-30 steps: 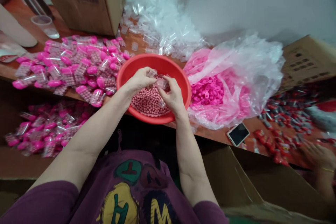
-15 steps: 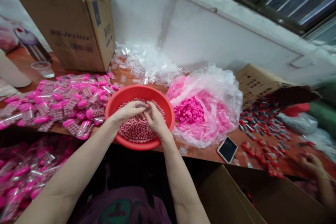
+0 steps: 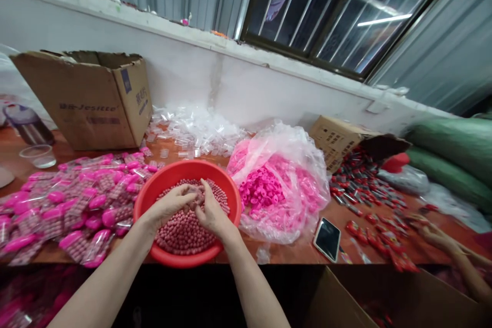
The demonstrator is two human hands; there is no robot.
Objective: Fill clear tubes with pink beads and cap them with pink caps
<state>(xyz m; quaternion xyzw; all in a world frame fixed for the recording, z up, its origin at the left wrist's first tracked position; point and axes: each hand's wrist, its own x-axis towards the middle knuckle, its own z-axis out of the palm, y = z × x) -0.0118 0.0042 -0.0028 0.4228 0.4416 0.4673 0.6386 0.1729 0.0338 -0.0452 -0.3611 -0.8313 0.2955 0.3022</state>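
Left of centre in the lower half of the frame, the left hand and right hand pinch a small transparent plastic container, blurred and partly covered by fingers. Beneath, matte dusty-pink round beads lie heaped in a glossy red round plastic basin on the reddish-brown desk.

Shows a bare left forearm and a bare right forearm, smooth in outline, widest near the lower edge of the view and tapering toward narrow, bare wrists. Ends in a bare left hand and a bare right hand, with slim, rounded fingers blurred in finer detail.
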